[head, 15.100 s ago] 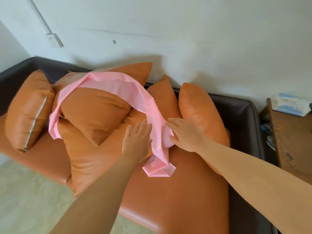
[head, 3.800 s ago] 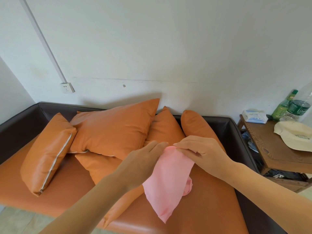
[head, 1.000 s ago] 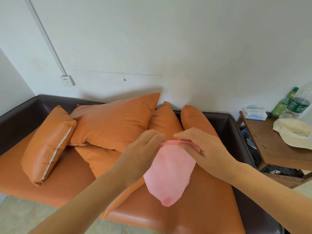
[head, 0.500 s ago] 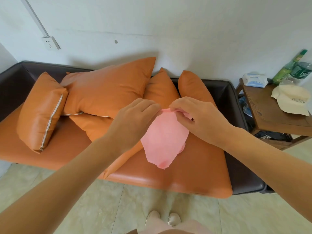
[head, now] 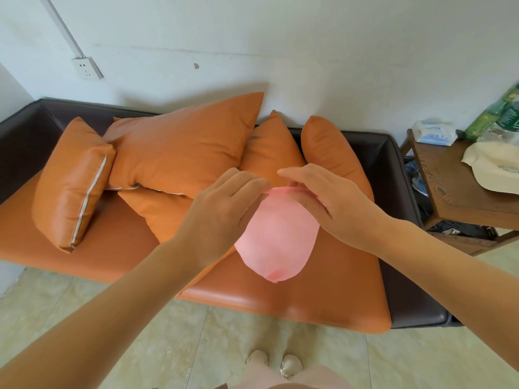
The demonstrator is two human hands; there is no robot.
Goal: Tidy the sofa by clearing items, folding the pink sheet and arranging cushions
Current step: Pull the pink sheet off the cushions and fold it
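The pink sheet [head: 276, 237] hangs folded small in the air over the right half of the sofa seat [head: 309, 293]. My left hand [head: 222, 217] pinches its top left corner and my right hand [head: 328, 203] pinches its top right edge. Several orange cushions lie in disorder: a large one [head: 182, 153] leans on the backrest, another [head: 160, 214] lies flat beneath it, one with a white zip seam [head: 70, 183] stands at the left, and two [head: 271, 153] [head: 334, 155] stand at the back right.
The sofa's dark frame [head: 404, 276] runs along a white wall. A wooden side table [head: 449, 186] at the right carries a tissue pack [head: 434, 133], a cream cap [head: 494, 167] and green bottles [head: 494, 116]. Tiled floor [head: 140, 332] and my shoes [head: 273, 363] are below.
The sheet went from draped across the cushions to a small folded piece held in both hands. In the last second the camera tilted down and the hands shifted slightly along the top edge.
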